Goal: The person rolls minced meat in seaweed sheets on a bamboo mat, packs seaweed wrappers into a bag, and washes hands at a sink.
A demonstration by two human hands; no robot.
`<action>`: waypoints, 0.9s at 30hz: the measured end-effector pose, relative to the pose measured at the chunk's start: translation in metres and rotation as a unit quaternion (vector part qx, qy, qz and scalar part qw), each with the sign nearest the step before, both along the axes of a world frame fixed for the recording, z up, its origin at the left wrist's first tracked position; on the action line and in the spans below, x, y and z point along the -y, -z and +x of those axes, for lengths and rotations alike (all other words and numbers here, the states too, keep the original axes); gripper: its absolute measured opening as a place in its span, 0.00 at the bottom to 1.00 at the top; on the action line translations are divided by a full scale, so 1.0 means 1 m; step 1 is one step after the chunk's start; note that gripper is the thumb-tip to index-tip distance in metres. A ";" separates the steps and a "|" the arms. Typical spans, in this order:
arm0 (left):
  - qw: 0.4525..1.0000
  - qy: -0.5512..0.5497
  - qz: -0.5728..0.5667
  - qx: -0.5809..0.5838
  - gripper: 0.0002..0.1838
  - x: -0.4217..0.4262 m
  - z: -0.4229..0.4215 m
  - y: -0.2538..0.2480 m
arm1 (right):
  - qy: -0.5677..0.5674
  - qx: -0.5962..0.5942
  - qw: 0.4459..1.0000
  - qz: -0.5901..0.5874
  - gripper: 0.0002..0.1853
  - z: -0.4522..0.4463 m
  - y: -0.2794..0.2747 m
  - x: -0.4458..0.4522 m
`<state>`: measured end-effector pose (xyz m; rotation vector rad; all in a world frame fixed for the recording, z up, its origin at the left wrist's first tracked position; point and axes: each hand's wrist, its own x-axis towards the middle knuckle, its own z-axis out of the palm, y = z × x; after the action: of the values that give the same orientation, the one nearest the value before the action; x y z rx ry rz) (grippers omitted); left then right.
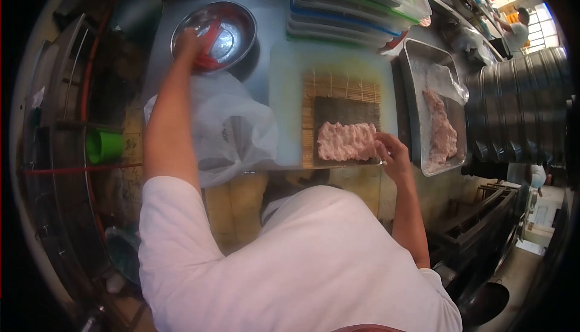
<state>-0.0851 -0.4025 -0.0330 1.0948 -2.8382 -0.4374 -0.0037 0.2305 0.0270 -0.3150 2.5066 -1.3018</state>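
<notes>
My left hand (190,43) reaches into a round metal bowl (251,21) at the upper left, over red strips (212,37); its fingers are blurred. In front of me a bamboo rolling mat (309,105) lies on a pale cutting board (287,90). On the mat is a dark sheet of nori (347,109), with a flattened band of pink minced meat (346,141) along its near side. My right hand (393,154) is at the meat's right end, fingers curled and pinched together against its edge. Whatever lies between the fingertips is too small to make out.
Stacked lidded plastic containers (344,21) stand behind the board. To the right sits a metal tray (409,84) with more minced meat (442,129). A white plastic bag (226,129) lies below the bowl. Ribbed metal drums (519,102) stand far right; a person (518,33) is beyond.
</notes>
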 end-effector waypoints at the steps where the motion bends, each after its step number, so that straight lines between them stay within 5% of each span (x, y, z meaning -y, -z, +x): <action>1: 0.998 0.007 0.002 -0.068 0.19 -0.004 0.003 0.005 | -0.003 -0.002 1.000 -0.002 0.13 -0.001 0.001 0.001; 2: 0.991 0.014 0.005 -0.136 0.20 -0.008 0.005 0.009 | -0.005 0.025 1.000 -0.010 0.13 -0.002 0.002 0.003; 10: 0.998 0.037 -0.035 -0.039 0.15 -0.011 -0.007 0.003 | -0.001 0.036 0.999 0.007 0.13 0.003 -0.005 0.005; 12: 0.992 -0.056 -0.005 -0.116 0.12 -0.008 -0.007 -0.012 | -0.023 -0.069 0.990 0.122 0.11 0.003 -0.013 0.009; 14: 0.983 -0.050 0.002 -0.176 0.11 0.021 -0.004 -0.007 | -0.012 -0.101 0.985 0.136 0.09 0.004 -0.008 0.013; 16: 0.971 -0.042 -0.002 -0.236 0.10 0.025 -0.005 -0.006 | -0.099 -0.261 0.944 0.174 0.07 0.000 0.004 0.006; 20: 0.888 0.079 0.284 -0.352 0.06 -0.069 0.033 -0.081 | -0.110 -0.242 0.949 0.167 0.08 -0.015 -0.005 -0.008; 23: 0.866 0.155 0.350 -0.322 0.03 -0.197 0.076 -0.132 | -0.017 0.026 0.993 -0.117 0.10 -0.037 -0.030 0.001; 25: 0.801 0.261 0.391 -0.372 0.02 -0.281 0.086 -0.124 | -0.011 0.098 0.965 -0.243 0.10 -0.037 -0.057 0.023; 27: 0.810 0.279 0.411 -0.313 0.01 -0.351 0.095 -0.114 | 0.037 0.218 0.883 -0.413 0.11 -0.033 -0.076 0.038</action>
<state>0.0100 -0.0518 0.0806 -0.0001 -2.2584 -1.7863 -0.0362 0.1923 0.1035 -0.0730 1.5027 -2.1396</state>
